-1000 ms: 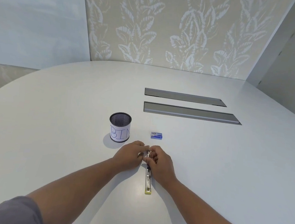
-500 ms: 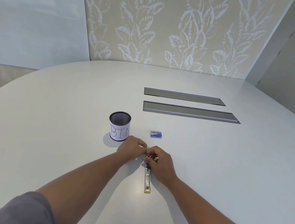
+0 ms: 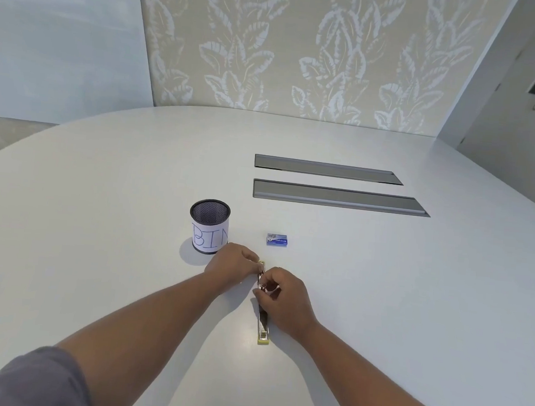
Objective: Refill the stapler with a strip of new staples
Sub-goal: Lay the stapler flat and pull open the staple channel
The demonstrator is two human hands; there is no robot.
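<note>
The stapler [image 3: 262,327] lies opened out flat on the white table [image 3: 413,296], a long thin metal body with yellow-green ends, running away from me. My left hand [image 3: 233,269] pinches its far end. My right hand [image 3: 284,296] has its fingertips closed on the stapler's middle part; whether it holds a staple strip there is hidden. A small blue staple box [image 3: 277,240] sits just beyond the hands.
A black mesh cup [image 3: 208,230] with a paper label reading BIN stands left of the staple box, close to my left hand. Two long grey cable hatches [image 3: 338,197] are set in the table further back.
My right hand has slid a little toward me along the stapler, so the hands are slightly further apart. More of the stapler's far end shows between them.
</note>
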